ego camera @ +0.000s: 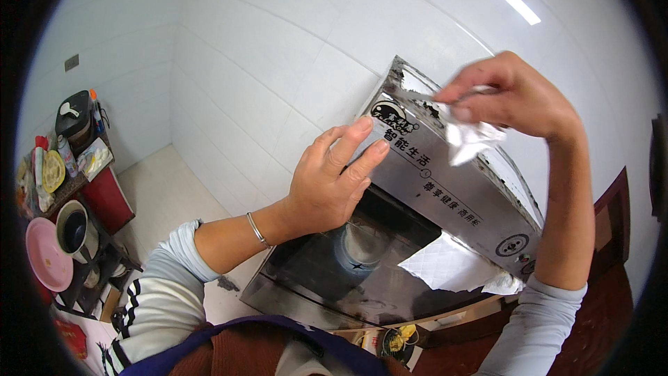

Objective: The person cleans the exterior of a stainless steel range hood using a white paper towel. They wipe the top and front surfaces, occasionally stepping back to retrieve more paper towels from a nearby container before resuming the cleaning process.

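A stainless-steel cabinet appliance [386, 167] with printed writing and a dark glass door [334, 256] stands before me against the tiled wall. Dark, flaky grime [430, 109] covers parts of its top edge. My left hand [331, 183] is spread at the left end of the metal panel, fingertips at or just over its face; firm contact is hard to tell. Above the top edge, my right hand [514, 99] pinches a thin grey tool [417, 95], its tip at the grimy corner. Crumpled white tissue [472, 141] hangs below the same hand. A quilted white paper towel [443, 266] lies against the door.
To the left, a counter [62, 188] bears a black container [74, 120], a spray can [68, 155] and other items. Below it are a pink basin [49, 255] and a pot [73, 227] on a rack. Dark debris [227, 283] lies on the floor. Reddish-brown wooden furniture [600, 271] stands at right.
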`<state>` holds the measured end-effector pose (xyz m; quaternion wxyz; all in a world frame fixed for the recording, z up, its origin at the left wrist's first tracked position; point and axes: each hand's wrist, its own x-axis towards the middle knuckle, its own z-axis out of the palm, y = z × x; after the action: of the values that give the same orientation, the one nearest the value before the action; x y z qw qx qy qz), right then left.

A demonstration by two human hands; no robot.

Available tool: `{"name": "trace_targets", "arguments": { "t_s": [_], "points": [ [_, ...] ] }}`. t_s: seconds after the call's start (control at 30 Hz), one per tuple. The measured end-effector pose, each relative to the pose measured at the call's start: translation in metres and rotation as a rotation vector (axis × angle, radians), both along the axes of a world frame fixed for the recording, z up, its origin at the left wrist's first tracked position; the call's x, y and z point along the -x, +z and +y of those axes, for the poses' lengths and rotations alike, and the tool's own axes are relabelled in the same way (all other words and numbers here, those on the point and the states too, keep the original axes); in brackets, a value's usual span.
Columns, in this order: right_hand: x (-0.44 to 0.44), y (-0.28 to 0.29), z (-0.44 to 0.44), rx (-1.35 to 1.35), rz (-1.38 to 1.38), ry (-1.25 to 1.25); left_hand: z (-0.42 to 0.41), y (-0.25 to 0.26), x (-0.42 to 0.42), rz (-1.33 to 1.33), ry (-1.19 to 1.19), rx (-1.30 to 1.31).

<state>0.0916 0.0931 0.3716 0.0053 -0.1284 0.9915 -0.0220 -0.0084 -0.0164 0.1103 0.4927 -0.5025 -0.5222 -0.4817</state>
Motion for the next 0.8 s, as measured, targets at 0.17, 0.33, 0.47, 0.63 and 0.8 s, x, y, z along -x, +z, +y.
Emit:
{"name": "trace_targets", "arguments": {
  "t_s": [0.17,0.33,0.47,0.63,0.8],
  "points": [
    [0.005,0.001,-0.006,0.022,-0.027,-0.007,0.001,-0.002,0.0,-0.017,0.008,-0.019],
    [0.002,0.008,-0.004,-0.035,-0.027,0.011,0.0,-0.001,-0.001,-0.021,0.004,-0.021],
    [-0.004,0.01,-0.002,-0.026,-0.033,0.029,0.002,-0.001,0.0,-0.017,0.01,-0.036],
    [-0.003,0.001,-0.012,0.083,-0.034,-0.131,0.001,-0.001,0.001,-0.007,0.017,-0.044],
    [-0.003,-0.002,-0.014,0.043,-0.011,-0.14,0.002,0.0,0.0,-0.005,0.021,-0.043]
  ]
}}
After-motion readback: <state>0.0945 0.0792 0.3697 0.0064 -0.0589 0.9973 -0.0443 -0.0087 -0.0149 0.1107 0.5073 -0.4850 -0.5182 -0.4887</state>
